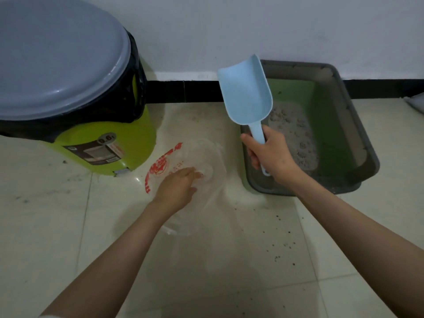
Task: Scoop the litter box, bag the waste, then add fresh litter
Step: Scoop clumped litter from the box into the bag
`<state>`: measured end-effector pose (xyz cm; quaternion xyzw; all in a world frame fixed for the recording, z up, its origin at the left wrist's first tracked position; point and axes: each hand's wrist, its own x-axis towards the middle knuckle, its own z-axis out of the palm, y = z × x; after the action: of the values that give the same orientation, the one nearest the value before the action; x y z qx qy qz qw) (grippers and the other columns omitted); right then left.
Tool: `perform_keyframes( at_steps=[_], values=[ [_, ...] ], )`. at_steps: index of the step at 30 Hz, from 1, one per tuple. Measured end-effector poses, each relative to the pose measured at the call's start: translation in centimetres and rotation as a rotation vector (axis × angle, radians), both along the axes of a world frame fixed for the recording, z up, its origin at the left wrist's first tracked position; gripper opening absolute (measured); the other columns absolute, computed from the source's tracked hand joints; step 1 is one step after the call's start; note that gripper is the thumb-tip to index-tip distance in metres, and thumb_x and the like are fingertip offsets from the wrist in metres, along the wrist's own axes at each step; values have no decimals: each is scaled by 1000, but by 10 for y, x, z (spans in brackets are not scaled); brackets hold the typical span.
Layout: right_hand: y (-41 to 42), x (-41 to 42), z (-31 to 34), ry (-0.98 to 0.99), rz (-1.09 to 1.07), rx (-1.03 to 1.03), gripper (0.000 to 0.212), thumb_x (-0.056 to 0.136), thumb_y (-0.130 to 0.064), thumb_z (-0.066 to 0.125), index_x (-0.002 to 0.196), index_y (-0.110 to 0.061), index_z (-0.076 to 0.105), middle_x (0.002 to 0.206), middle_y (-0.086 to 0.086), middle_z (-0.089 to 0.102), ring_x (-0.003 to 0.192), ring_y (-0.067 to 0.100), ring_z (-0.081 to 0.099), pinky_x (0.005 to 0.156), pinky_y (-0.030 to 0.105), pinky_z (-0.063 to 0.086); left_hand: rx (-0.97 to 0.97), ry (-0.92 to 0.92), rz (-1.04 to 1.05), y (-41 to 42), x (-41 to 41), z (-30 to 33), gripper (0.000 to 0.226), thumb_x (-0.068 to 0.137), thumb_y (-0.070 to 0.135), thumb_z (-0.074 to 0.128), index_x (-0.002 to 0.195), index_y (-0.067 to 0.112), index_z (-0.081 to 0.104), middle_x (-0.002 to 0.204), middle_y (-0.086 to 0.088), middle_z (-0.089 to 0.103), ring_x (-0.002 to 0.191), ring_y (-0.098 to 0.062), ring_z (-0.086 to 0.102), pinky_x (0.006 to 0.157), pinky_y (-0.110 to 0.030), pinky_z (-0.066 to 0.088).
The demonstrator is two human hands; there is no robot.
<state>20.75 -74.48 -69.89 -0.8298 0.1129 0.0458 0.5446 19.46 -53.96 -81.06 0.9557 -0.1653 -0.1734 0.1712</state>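
Right hand grips the handle of the pale blue scoop, bowl raised and apparently empty, over the near-left corner of the grey litter box. Clumped grey litter lies along the box's left half; green floor bare on the right. Left hand rests on the clear plastic bag with red print, lying on the tile between box and lidded green bin; fingers blurred, so whether they pinch the film I cannot tell. Risks: the bag looks flat and unopened, so a loaded scoop could spill onto the floor; thin film may slip or collapse under one hand.
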Motion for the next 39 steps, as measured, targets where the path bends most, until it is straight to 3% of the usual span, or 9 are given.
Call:
perform_keyframes(
  at_steps=[3, 8, 12, 15, 19, 25, 29, 32, 39],
  values=[
    [-9, 5, 6, 10, -91, 40, 29, 93, -16, 56, 69, -12, 40, 53, 6, 39, 33, 10, 35, 38, 24, 35, -233, -158, 82, 3, 7, 27, 28, 92, 10, 49, 117, 13, 61, 124, -6, 58, 115, -26, 53, 92, -36, 43],
    [-46, 6, 31, -6, -263, 22, 19, 94, -22, 54, 83, -10, 44, 55, 4, 40, 40, 14, 36, 40, 25, 33, -406, -285, 8, -16, 19, 76, 31, 94, 18, 47, 124, 13, 54, 124, -6, 54, 115, -24, 51, 95, -37, 42],
    [-105, 2, 51, 127, -265, -213, 18, 96, -26, 51, 90, -9, 48, 58, 4, 46, 36, 11, 43, 36, 21, 39, -324, -188, -167, -68, 32, 94, 52, 94, 33, 44, 139, 9, 36, 143, -12, 38, 132, -28, 35, 109, -34, 28],
    [-144, -7, 38, 277, -238, -239, 28, 96, -23, 52, 70, -11, 48, 53, 6, 45, 29, 8, 39, 30, 16, 34, -167, -79, -210, -112, 43, 86, 68, 94, 44, 39, 147, 11, 12, 156, -10, 9, 143, -25, 11, 116, -39, 16],
    [-174, -9, -22, 427, -196, -204, 26, 92, -25, 59, 72, -8, 53, 53, 6, 48, 26, 6, 38, 30, 17, 34, -100, -24, -144, -148, 50, 75, 75, 95, 48, 33, 147, 10, -4, 157, -5, -7, 144, -20, -5, 118, -34, 6],
    [-192, 2, -61, 465, -126, -113, 27, 95, -29, 53, 88, -3, 54, 55, 7, 49, 39, 14, 44, 33, 20, 36, 0, 11, 5, -168, 68, 75, 73, 96, 47, 31, 147, 9, -5, 157, -7, -8, 144, -21, -3, 118, -38, 8],
    [-200, 20, -61, 414, -66, -81, 32, 97, -29, 48, 75, -6, 51, 55, 7, 49, 25, 3, 42, 31, 15, 36, -7, -8, 72, -176, 78, 73, 68, 98, 43, 29, 147, 9, -3, 157, -8, -3, 144, -22, -2, 118, -36, 7],
    [-199, 37, -66, 406, 29, -143, 37, 99, -31, 43, 69, -10, 50, 55, 6, 50, 32, 6, 46, 38, 20, 40, -60, -55, 119, -180, 78, 63, 65, 99, 39, 29, 147, 9, -3, 157, -7, -3, 144, -20, -1, 117, -33, 6],
    [-183, 76, -75, 599, 105, 17, 28, 100, -29, 40, 105, -3, 50, 59, 6, 46, 46, 14, 40, 38, 22, 35, -35, -124, 76, -177, 102, 66, 67, 97, 39, 32, 148, 12, -2, 157, -4, -3, 144, -17, 0, 118, -32, 7]
  ],
)
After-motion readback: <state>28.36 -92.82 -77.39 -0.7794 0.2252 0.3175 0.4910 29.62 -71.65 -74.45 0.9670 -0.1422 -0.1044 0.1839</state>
